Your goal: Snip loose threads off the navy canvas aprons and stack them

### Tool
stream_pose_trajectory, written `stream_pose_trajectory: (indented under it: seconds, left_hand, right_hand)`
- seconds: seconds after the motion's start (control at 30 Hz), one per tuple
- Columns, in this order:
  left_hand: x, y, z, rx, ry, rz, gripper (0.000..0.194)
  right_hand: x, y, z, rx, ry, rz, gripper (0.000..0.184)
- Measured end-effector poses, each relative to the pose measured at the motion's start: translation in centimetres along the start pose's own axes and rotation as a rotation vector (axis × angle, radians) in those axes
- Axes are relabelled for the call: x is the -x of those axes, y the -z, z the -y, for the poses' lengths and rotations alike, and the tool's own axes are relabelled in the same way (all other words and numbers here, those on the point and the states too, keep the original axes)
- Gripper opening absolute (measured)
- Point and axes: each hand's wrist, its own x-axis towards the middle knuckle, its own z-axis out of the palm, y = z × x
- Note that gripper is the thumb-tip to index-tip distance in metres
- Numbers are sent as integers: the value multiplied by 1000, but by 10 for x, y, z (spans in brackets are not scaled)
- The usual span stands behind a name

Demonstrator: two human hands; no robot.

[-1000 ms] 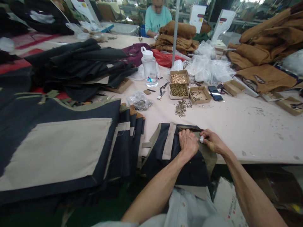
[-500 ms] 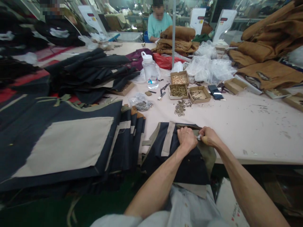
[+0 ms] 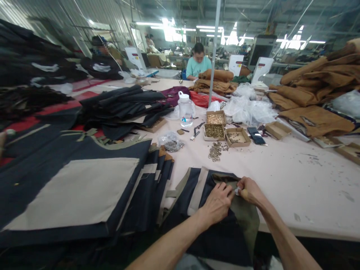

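Observation:
A dark navy garment piece (image 3: 208, 232) with beige bands lies over the table's near edge in front of me. My left hand (image 3: 218, 202) rests on it, fingers curled and pressing the fabric near its olive top edge. My right hand (image 3: 249, 190) is closed in a pinch on a small white object (image 3: 237, 192) held against that same edge, touching the left fingertips.
A tall stack of navy and beige panels (image 3: 70, 187) fills the left. Cardboard boxes of brass fittings (image 3: 214, 130), a loose heap of rings (image 3: 215, 150), a water bottle (image 3: 185, 108) and a phone (image 3: 255, 135) sit mid-table. Brown garments (image 3: 315, 112) pile right. Other people sit at the far end.
The view has tilted upward, so hands and garment sit lower in frame. My left hand has loosened from a fist to a flatter press. The right hand keeps its pinch.

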Motion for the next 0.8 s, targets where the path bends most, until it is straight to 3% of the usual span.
stream_pose_trajectory:
  seconds: [0.07,0.17,0.23,0.27,0.33,0.43,0.6,0.8]
  left_hand:
    - [1,-3,0,15,18,-10,47]
    - [0,-12,-1,47,43,-55,45]
    - [0,-18,0,63,58,-86,42]
    - [-1,-21,0,69,64,-98,41]
    - [-1,-25,2,80,71,-119,39]
    - [-1,-29,5,95,80,-135,36]
    - [-1,-32,8,113,75,-132,38]
    - [-1,-32,10,123,57,-143,32]
  right_hand:
    - [1,5,-2,-14,38,11,12]
    - [-8,26,-6,-158,87,236,7]
    - [-24,42,-9,-314,81,338,14]
    - [-36,48,-10,-370,67,311,19]
    - [-65,53,-11,-385,47,128,25]
    - [-111,41,-6,-242,91,-116,25]
    - [-164,5,7,-28,210,-177,28]
    - [-189,-9,14,183,165,-259,22]
